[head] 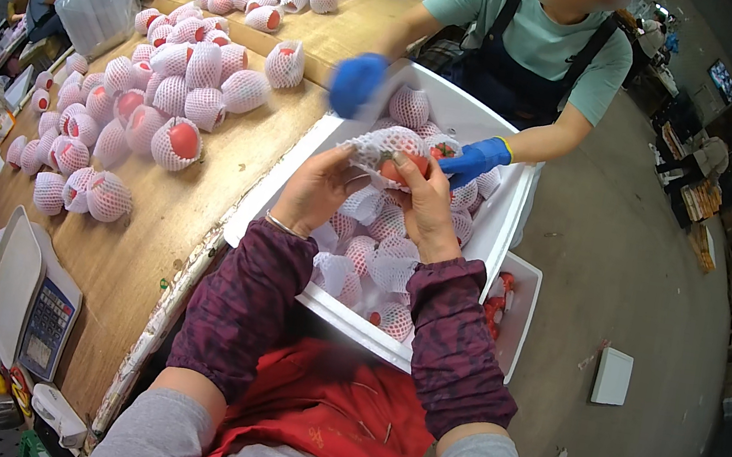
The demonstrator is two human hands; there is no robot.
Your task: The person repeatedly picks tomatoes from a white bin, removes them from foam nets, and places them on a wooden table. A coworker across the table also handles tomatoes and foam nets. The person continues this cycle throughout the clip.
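Note:
Above a white foam box (350,325), my left hand (318,189) pinches a white foam net sleeve (368,146). My right hand (424,202) grips a red tomato (404,168), which lies partly against that net. Beneath both hands, the box holds many tomatoes in foam nets (388,221). A co-worker's blue-gloved hand (473,161) reaches in beside my right hand, near a bare tomato (443,149). The co-worker's other gloved hand (356,83) is blurred over the box's far corner.
Netted tomatoes (173,83) are heaped on the wooden table (233,157) at left. A scale (40,313) stands at its near end, clear plastic packs (92,6) at its far side. A second foam box (522,310) with red tomatoes sits at right; a white foam block (612,377) lies on the floor.

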